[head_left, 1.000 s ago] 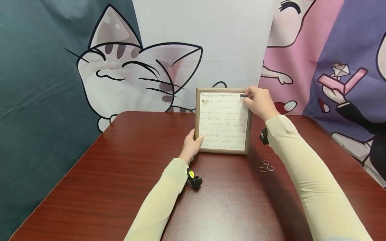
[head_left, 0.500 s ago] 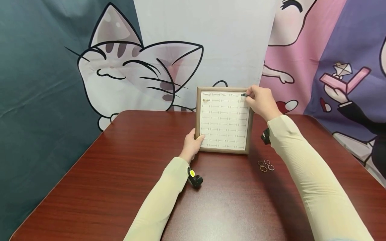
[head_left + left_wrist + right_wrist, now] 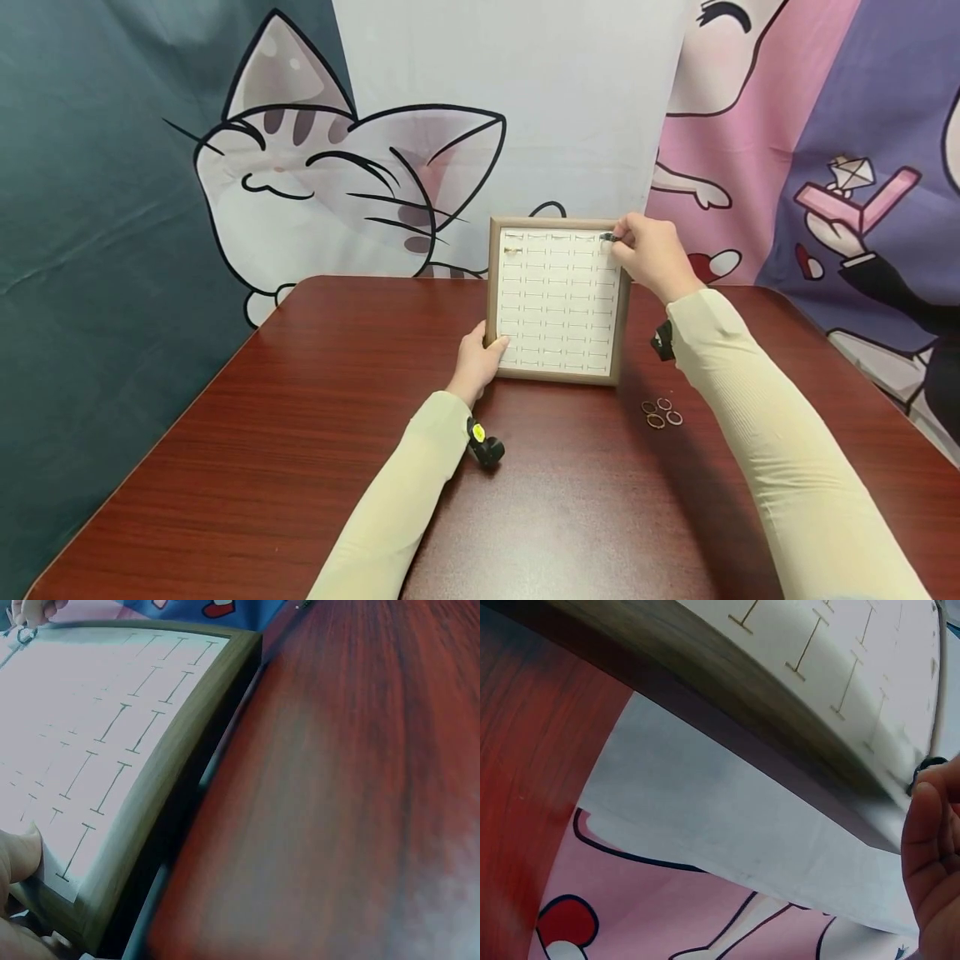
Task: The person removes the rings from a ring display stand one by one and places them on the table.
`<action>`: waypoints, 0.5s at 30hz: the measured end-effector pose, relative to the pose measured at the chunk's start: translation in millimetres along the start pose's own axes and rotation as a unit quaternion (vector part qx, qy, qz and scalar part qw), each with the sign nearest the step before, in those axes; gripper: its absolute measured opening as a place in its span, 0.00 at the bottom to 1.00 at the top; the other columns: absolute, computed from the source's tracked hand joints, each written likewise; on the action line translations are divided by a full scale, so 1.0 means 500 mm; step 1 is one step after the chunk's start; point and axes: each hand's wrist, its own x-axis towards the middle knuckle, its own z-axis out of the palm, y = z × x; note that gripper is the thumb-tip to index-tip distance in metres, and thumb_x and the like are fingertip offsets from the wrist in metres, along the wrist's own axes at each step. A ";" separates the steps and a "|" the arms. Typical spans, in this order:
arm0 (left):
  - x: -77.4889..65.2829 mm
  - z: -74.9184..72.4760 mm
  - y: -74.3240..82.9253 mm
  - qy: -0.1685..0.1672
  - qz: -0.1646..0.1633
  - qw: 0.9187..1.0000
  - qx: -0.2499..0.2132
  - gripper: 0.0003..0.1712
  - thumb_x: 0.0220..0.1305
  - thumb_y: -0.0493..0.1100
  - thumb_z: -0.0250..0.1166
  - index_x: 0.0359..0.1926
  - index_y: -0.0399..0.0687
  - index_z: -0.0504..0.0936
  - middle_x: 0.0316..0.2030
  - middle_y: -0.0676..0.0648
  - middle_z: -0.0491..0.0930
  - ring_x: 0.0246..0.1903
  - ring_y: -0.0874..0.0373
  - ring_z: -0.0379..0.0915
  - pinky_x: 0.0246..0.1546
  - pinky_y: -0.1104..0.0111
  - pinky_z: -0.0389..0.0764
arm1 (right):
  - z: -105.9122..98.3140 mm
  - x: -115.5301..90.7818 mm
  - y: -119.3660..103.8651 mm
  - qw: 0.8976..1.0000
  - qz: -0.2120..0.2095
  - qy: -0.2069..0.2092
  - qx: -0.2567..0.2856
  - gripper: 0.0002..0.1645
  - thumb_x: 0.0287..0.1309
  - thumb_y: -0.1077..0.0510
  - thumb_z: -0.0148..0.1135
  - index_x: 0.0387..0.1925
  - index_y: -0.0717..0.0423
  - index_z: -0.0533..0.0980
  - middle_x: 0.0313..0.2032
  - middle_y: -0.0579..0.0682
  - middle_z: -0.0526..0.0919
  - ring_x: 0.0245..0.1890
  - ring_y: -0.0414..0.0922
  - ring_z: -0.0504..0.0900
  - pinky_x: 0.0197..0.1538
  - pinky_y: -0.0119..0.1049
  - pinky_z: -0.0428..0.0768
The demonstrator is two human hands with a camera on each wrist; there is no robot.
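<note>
A wood-framed ring display board (image 3: 557,300) with rows of slits in its white pad stands upright on the table. My left hand (image 3: 477,363) grips its lower left edge, the thumb lying over the front, as the left wrist view also shows (image 3: 19,859). At the top right corner my right hand (image 3: 651,254) pinches a dark ring (image 3: 607,237) against the last slit of the top row. In the right wrist view that dark ring (image 3: 924,771) shows between fingertips and pad. A gold ring (image 3: 512,250) sits in the second row at the left.
Several loose rings (image 3: 656,421) lie in a cluster on the brown table (image 3: 315,433), right of the board and below my right forearm. Behind the table hangs a cartoon-printed cloth (image 3: 525,67). A small black camera (image 3: 487,450) sits on my left wrist.
Almost nothing differs. The view shifts slightly; both hands keep their places on the board, and the dark ring stays at the top right slit.
</note>
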 end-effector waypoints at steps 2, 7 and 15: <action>0.000 -0.001 0.003 -0.002 0.004 1.000 0.000 0.16 0.64 0.43 0.59 0.53 0.48 0.75 0.46 0.43 0.78 0.43 0.55 0.73 0.50 0.62 0.72 | -0.009 -0.002 -0.004 1.000 -0.005 0.017 0.003 0.06 0.50 0.66 0.49 0.29 0.63 0.72 0.28 0.60 0.81 0.28 0.50 0.76 0.33 0.39 0.69; -0.002 -0.008 0.001 0.007 -0.002 1.000 -0.004 0.18 0.63 0.42 0.60 0.54 0.49 0.76 0.46 0.43 0.78 0.42 0.56 0.73 0.48 0.64 0.73 | -0.025 -0.002 -0.016 0.999 -0.021 0.032 0.014 0.03 0.49 0.67 0.49 0.27 0.63 0.71 0.28 0.61 0.81 0.30 0.51 0.78 0.35 0.39 0.70; 0.000 -0.009 -0.004 -0.017 -0.014 1.000 -0.019 0.21 0.63 0.43 0.61 0.57 0.50 0.74 0.49 0.43 0.77 0.46 0.54 0.72 0.52 0.62 0.71 | -0.023 -0.015 -0.006 1.000 0.009 -0.003 0.009 0.05 0.47 0.66 0.50 0.28 0.63 0.72 0.28 0.59 0.81 0.30 0.50 0.77 0.34 0.38 0.69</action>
